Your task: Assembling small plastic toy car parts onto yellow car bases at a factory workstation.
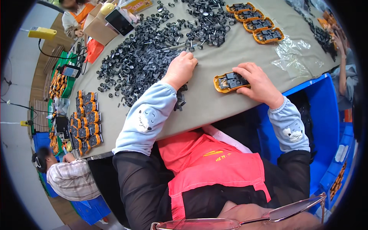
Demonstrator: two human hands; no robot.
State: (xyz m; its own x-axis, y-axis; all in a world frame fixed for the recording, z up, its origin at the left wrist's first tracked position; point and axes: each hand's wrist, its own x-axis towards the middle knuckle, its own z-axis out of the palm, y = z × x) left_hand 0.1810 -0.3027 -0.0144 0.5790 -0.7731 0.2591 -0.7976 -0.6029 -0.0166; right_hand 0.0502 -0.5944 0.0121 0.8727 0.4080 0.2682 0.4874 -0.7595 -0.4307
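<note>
**Right hand (258,84) steadies a toy car body (230,81); left hand (179,73) at the loose parts**

The right grip is closed on the car body, thumb along the near edge, fingers over the far one. The body sits on the bench (203,101), just left of that palm, black underside up. Its long axis runs roughly left to right, the covered end slightly farther from the wearer, the free end pointing toward the left hand. The left grip is curled at the right edge of a heap of small black pieces (147,61); its fingertips are hidden, so I cannot tell whether it holds one.

The step in hand looks like steadying the body while dipping into the parts. The next move seems to call for a clean pinch on the left and a level body on the right.

Beyond the left grip lie black wheels (209,25) on metal axles; well to its left stand rows of similar bodies (86,122). Four more bodies (257,23) line up beyond the right grip, with clear plastic film (293,57) nearer its right and a blue bin (320,101) off to the right.
</note>
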